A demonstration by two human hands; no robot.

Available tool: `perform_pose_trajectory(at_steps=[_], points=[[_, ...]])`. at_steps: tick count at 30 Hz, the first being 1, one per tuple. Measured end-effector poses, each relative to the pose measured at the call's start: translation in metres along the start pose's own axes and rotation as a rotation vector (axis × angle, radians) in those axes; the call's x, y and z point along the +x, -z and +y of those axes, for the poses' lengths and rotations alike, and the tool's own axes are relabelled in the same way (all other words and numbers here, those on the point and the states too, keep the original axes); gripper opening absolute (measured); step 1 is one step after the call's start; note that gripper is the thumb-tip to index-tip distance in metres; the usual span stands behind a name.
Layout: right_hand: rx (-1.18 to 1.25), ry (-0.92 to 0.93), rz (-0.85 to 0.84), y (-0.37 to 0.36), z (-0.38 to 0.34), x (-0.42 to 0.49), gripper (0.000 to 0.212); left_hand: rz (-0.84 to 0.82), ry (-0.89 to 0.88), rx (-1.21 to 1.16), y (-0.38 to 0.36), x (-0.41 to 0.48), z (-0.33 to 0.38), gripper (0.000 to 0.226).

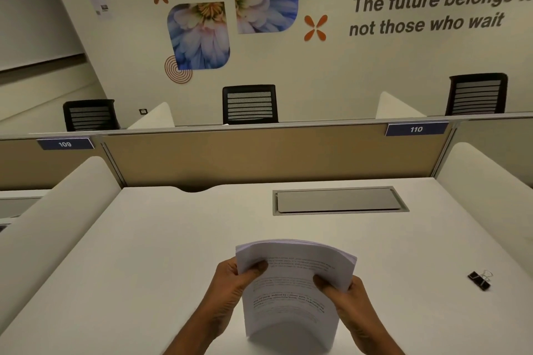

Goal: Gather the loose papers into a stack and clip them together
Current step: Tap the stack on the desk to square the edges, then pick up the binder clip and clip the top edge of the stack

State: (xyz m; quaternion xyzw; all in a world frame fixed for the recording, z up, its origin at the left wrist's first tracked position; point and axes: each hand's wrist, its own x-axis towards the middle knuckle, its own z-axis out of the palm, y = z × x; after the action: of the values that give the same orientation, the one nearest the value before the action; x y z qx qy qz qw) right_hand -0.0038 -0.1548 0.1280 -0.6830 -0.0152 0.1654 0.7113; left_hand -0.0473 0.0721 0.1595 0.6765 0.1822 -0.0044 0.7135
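A stack of printed white papers (291, 291) stands on its lower edge on the white desk (150, 253), bowed toward me. My left hand (230, 291) grips its left side, thumb on the front sheet. On the right side, my right hand (343, 297) holds the stack the same way. A black binder clip (480, 280) with silver handles lies on the desk at the far right, well apart from both hands.
A grey cable-access flap (339, 200) is set into the desk behind the papers. A tan partition (245, 155) closes the back; white rounded dividers (52, 210) flank both sides. Black chairs (249, 104) stand beyond.
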Motion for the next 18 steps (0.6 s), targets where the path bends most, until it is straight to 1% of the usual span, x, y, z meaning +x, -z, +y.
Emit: perform_pose_trajectory(at_steps=[2,5,6,9,12,14,17,18], points=[[-0.015,-0.002,0.008,-0.002,-0.003,-0.002,0.026,0.022,0.013,-0.009,0.002,0.000,0.000,0.022],[0.000,0.027,0.065,-0.003,-0.012,-0.002,0.014,0.022,0.006,0.009,0.004,-0.002,0.004,0.034],[0.004,0.039,0.076,-0.002,-0.014,-0.001,0.014,0.015,-0.001,0.007,0.005,-0.002,0.006,0.037],[0.049,0.064,0.102,-0.001,-0.024,0.000,0.016,-0.013,-0.033,-0.032,0.004,-0.002,0.019,0.042],[0.142,0.021,0.112,0.003,-0.037,-0.002,0.015,-0.033,-0.075,-0.039,-0.001,-0.001,0.035,0.046],[0.203,-0.020,0.108,0.010,-0.042,-0.005,0.023,-0.057,-0.094,-0.010,-0.006,0.000,0.045,0.049],[0.265,-0.057,0.086,0.023,-0.047,-0.011,0.024,-0.100,-0.136,0.065,-0.020,-0.002,0.057,0.050],[0.262,-0.054,0.078,0.027,-0.050,-0.014,0.028,-0.110,-0.154,0.090,-0.027,-0.003,0.061,0.048]])
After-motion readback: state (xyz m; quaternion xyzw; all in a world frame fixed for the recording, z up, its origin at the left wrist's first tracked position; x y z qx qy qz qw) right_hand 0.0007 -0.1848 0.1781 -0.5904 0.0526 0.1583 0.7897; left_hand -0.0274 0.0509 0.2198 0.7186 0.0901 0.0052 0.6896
